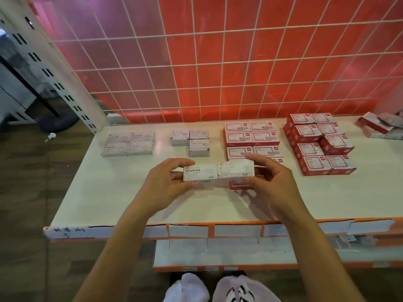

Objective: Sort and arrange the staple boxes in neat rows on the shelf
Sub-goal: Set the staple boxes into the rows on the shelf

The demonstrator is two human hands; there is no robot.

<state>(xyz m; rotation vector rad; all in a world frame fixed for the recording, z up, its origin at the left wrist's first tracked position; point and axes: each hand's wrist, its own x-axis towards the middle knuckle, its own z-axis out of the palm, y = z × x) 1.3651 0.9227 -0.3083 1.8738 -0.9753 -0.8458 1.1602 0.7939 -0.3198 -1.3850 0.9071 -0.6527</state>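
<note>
Staple boxes, two white ones, sit end to end between our hands: the left box, marked STAPLES, and the right box touching it. We hold both over the middle of the shelf, towards its front. Our left hand pinches the left box, thumb on the far edge and fingers curled under the near one. Our right hand grips the right box the same way.

We judge this to be the sorting step, with a matched pair lifted and not yet placed. The pair looks like the white staple group at the back left, a block two by two. The next move calls for carrying both boxes left and back, then setting them flush against that block's near side, edges square with it. Keeping the two pressed together should let them land as one row.

Bare shelf lies broad to the left and in front of the white group, so we think the path is open. The paper clip boxes stand near that path on its right. A red box lies partly hidden under our right hand, in front of the red block. Further right are a stacked red block and a loose heap, not yet sorted. The wire grid closes the back. The shelf's left edge runs close to the white group, so we should press gently there.
</note>
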